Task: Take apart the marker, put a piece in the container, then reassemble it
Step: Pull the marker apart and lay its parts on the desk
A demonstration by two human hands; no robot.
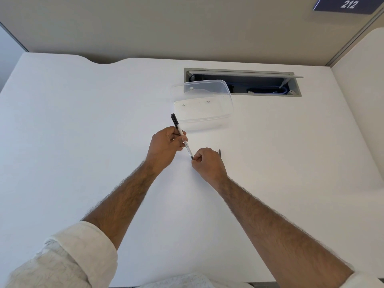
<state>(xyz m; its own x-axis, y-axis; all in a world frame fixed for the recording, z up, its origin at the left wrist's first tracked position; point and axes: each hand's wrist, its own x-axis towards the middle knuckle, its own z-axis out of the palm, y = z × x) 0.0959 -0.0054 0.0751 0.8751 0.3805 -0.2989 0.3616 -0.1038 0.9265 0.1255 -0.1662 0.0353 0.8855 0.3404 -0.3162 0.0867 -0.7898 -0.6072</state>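
Fingers [176, 138] of the left hand [166, 145] wrap the marker [182, 138]; right hand [207, 163] pinches its lower tip.

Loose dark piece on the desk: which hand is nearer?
Right. The right hand sits just left of the loose dark piece; the left hand is farther left, holding the marker.
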